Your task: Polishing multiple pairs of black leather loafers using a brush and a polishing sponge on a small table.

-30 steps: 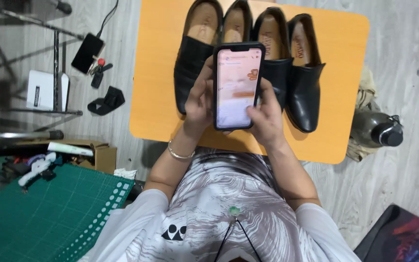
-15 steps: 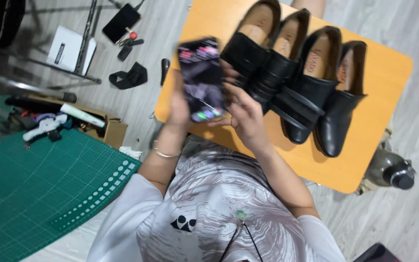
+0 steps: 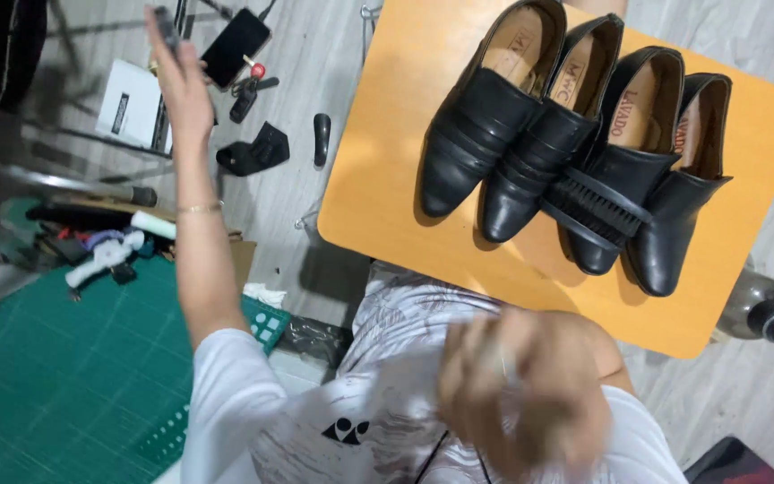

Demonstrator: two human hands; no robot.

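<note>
Beyond my left hand: left hand (image 3: 181, 85) now stretched out to my side, pinching the dark phone (image 3: 166, 27) it lifted away from the shoes.
Right hand: (image 3: 521, 403) blurred near my chest; grip I cannot tell.
Ahead of right hand: four black shoes (image 3: 575, 143), brush (image 3: 597, 206) across them, orange table (image 3: 378, 206).

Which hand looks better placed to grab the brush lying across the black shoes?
Probably the right hand: it hangs, blurred, by the chest at the near edge of the orange table, nearer the brush. The left hand is stretched far out over the floor and holds a dark phone.
</note>
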